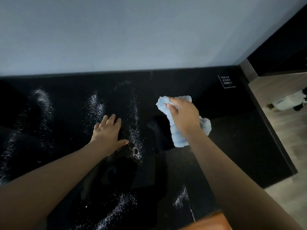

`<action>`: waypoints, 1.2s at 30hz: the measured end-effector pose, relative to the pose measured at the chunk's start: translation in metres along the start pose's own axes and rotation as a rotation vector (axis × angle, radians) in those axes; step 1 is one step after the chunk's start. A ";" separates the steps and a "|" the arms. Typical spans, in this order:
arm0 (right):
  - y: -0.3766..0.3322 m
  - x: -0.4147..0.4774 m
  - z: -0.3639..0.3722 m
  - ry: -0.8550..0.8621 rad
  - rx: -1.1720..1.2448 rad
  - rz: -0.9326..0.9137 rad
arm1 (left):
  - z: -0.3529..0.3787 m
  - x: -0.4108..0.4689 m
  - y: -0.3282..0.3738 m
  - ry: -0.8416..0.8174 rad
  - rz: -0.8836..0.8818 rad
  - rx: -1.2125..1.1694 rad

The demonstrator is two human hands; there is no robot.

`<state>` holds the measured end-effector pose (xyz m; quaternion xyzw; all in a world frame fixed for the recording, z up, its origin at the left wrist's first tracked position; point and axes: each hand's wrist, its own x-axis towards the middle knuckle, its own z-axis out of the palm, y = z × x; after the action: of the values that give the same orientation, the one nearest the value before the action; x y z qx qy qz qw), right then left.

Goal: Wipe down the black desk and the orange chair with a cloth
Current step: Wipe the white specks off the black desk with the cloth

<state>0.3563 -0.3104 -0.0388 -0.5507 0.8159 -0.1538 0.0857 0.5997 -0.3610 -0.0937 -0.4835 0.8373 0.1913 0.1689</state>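
Right hand [184,118] is clamped round the bunched pale-blue cloth [179,138], which looks to be just off the black bench [232,130]. Left hand [108,130] lies flat, fingers spread, among white speckles [94,105]. We reckon that palm could slip or leave prints, and a wadded cloth may only smear. Can't tell if it's spray or powder. Only a corner of the orange chair [209,221] shows, bottom edge.
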 end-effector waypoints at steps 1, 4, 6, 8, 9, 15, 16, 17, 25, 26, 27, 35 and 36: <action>-0.001 0.015 0.003 -0.002 -0.003 -0.013 | 0.000 0.007 -0.004 -0.003 -0.010 0.022; -0.004 0.058 0.014 0.006 -0.008 -0.053 | 0.000 0.024 -0.015 0.009 -0.047 0.057; -0.008 0.085 0.022 0.004 -0.012 -0.074 | -0.002 0.036 -0.021 0.013 -0.055 0.079; -0.011 0.108 0.028 -0.001 -0.021 -0.085 | -0.004 0.044 -0.024 0.004 -0.051 0.093; -0.014 0.120 0.032 -0.009 -0.030 -0.092 | -0.003 0.048 -0.026 -0.007 -0.053 0.090; -0.025 0.176 0.048 -0.029 -0.039 -0.163 | 0.003 0.056 -0.030 -0.035 -0.061 0.039; -0.026 0.184 0.050 -0.025 -0.038 -0.174 | 0.003 0.057 -0.030 -0.039 -0.067 0.037; -0.026 0.191 0.052 -0.021 -0.039 -0.179 | 0.003 0.058 -0.030 -0.044 -0.072 0.037; -0.021 0.219 0.078 -0.016 -0.036 -0.201 | 0.004 0.057 -0.030 -0.051 -0.073 0.002; -0.020 0.218 0.081 -0.012 -0.038 -0.208 | 0.004 0.057 -0.030 -0.052 -0.072 0.000; -0.020 0.216 0.084 -0.014 -0.036 -0.212 | 0.003 0.057 -0.030 -0.054 -0.072 -0.001; -0.022 0.214 0.084 -0.126 -0.080 -0.203 | 0.003 0.057 -0.030 -0.046 -0.069 0.001; -0.020 0.211 0.083 -0.128 -0.078 -0.204 | 0.003 0.057 -0.030 -0.045 -0.069 0.001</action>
<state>0.3199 -0.5260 -0.1039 -0.6424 0.7540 -0.0944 0.1000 0.5994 -0.4157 -0.1274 -0.5074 0.8164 0.1956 0.1944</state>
